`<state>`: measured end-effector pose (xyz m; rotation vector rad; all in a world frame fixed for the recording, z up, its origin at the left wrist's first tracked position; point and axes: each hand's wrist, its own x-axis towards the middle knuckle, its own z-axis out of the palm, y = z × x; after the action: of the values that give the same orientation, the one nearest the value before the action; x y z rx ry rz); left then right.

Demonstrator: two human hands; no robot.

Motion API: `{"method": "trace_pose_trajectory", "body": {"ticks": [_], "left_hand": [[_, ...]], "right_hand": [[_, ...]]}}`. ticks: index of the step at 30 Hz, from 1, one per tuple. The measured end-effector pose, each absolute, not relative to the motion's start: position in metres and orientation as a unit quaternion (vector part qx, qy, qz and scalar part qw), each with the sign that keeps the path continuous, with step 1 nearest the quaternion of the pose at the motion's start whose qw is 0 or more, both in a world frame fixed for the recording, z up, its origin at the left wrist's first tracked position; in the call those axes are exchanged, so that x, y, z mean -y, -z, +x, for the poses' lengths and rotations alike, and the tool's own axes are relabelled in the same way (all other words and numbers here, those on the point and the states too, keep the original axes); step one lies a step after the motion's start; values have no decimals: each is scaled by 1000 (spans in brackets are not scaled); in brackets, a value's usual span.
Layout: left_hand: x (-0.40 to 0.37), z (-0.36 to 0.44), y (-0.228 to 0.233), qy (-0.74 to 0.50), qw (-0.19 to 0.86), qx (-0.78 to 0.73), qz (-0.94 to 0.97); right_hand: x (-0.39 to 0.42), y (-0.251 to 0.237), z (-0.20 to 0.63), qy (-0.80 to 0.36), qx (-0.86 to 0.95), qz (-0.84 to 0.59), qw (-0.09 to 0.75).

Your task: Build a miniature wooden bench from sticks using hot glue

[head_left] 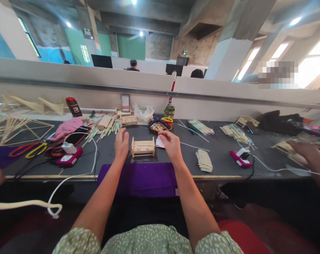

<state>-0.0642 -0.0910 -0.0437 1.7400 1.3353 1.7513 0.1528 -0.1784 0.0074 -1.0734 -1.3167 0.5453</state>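
A small wooden stick model shaped like a bench (143,146) stands on the dark table (218,169) in front of me, just beyond a purple cloth (141,178). My left hand (122,144) rests flat on the table to the left of the model, fingers apart, holding nothing. My right hand (171,144) lies to the right of the model, fingers curled over a white scrap of paper (159,142); whether it grips the paper is unclear.
Left: a pink device (69,157) with white charger and cable, scissors (30,149), stick frames (17,125). Behind: loose sticks (107,127), a basket of bands (160,124), a phone (125,102). Right: another pink device (239,157), folded cloth (204,160), another person's hand (312,155).
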Motion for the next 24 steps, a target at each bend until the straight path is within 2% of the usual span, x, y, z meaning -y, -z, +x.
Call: {"method": "trace_pose_trajectory", "body": {"ticks": [3, 8, 14, 24], "left_hand": [[108, -72, 86, -609, 185, -504, 584], [127, -67, 118, -610, 206, -520, 561], [127, -65, 117, -576, 216, -513, 598], [129, -63, 109, -595, 207, -468, 619]], "right_hand": [[173, 43, 169, -171, 550, -580, 576], [167, 97, 152, -198, 544, -599, 554], [157, 115, 133, -232, 539, -583, 562], [149, 120, 121, -228, 486, -591, 602]]}}
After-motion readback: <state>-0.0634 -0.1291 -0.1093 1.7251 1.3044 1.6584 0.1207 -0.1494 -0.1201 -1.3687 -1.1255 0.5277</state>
